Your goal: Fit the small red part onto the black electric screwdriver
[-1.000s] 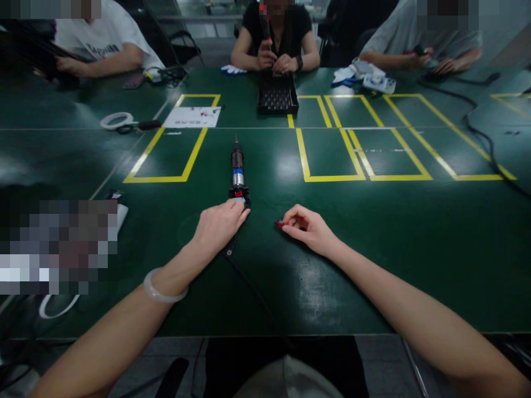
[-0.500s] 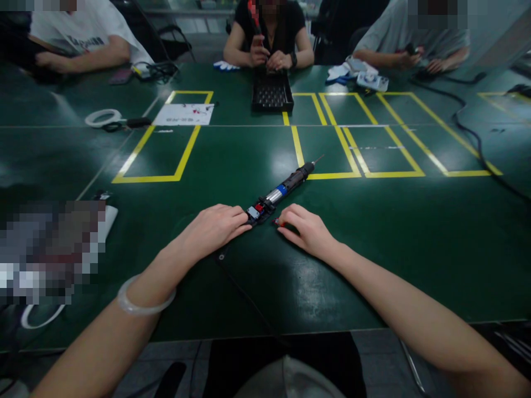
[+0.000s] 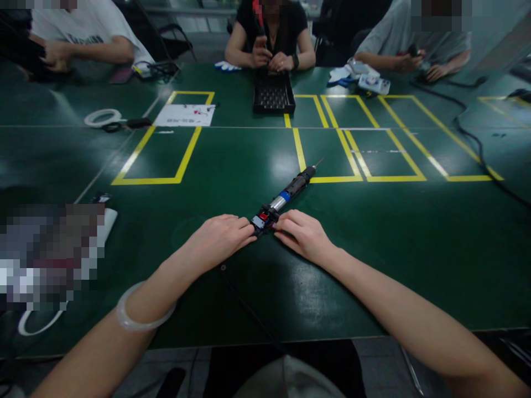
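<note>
An electric screwdriver (image 3: 280, 200) lies slanted on the green table, its thin bit pointing away to the right. Its casing is open, showing a silver motor with a blue band and a red and white part at the rear. My left hand (image 3: 226, 239) has its fingers closed around the rear end. Close to the screwdriver's right side, my right hand (image 3: 305, 235) pinches a small red piece, partly hidden by the fingers; it looks to be at the open housing, but contact is unclear. A black cord (image 3: 249, 304) runs from below the left hand toward the table's near edge.
Yellow tape outlines (image 3: 332, 179) mark the table ahead. A white sheet (image 3: 185, 115), a white cable coil (image 3: 103, 118) and a black tray (image 3: 274, 105) lie farther off. Three people sit opposite. A blurred-out item (image 3: 53, 254) is at the left, a long black cable (image 3: 470, 130) at the right.
My right hand has brought the red piece leftward, up to the screwdriver's side. The screwdriver's rear end and my left hand sit slightly lower in view.
</note>
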`<state>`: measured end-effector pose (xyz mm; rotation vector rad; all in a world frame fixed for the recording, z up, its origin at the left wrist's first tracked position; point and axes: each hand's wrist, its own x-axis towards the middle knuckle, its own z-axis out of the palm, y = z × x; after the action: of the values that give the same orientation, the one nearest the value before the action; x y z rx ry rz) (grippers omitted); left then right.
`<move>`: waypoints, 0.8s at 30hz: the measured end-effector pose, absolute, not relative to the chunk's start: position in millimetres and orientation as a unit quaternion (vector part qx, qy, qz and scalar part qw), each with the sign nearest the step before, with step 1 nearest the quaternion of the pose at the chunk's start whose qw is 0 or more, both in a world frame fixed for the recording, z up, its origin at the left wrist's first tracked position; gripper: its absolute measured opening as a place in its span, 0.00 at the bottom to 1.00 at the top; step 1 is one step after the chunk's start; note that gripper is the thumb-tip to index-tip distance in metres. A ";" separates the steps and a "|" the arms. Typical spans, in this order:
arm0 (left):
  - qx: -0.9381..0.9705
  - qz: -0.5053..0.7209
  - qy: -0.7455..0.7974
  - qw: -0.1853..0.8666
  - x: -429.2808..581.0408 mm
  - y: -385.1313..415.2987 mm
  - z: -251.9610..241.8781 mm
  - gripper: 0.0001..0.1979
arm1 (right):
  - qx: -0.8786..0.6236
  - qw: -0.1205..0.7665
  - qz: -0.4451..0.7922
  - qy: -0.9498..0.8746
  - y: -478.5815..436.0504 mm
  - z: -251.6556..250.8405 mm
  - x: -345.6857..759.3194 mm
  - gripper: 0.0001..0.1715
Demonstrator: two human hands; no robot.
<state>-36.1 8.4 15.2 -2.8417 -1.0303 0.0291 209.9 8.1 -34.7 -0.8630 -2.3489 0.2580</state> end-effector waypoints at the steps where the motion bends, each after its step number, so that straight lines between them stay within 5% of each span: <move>1: -0.938 0.012 -0.342 0.060 -35.9 7.8 15.7 0.11 | -0.327 0.307 0.096 -0.889 8.7 -35.3 209.3 0.08; 14: -0.876 0.043 -0.481 0.020 -17.8 -8.4 15.9 0.15 | -0.333 0.279 0.116 -0.893 9.2 -37.7 208.4 0.08; 20: -0.832 0.099 -0.546 0.019 -20.0 -4.7 30.4 0.14 | -0.325 0.238 0.142 -0.904 9.3 -39.7 203.5 0.24; 24: -0.814 0.090 -0.574 0.026 -12.8 -2.5 30.4 0.24 | -0.331 0.236 0.164 -0.899 9.4 -40.0 199.0 0.28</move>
<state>-12.8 -2.5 30.4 -2.5142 -1.7729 0.2779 199.0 9.4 -40.0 -0.9085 -2.4651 0.4496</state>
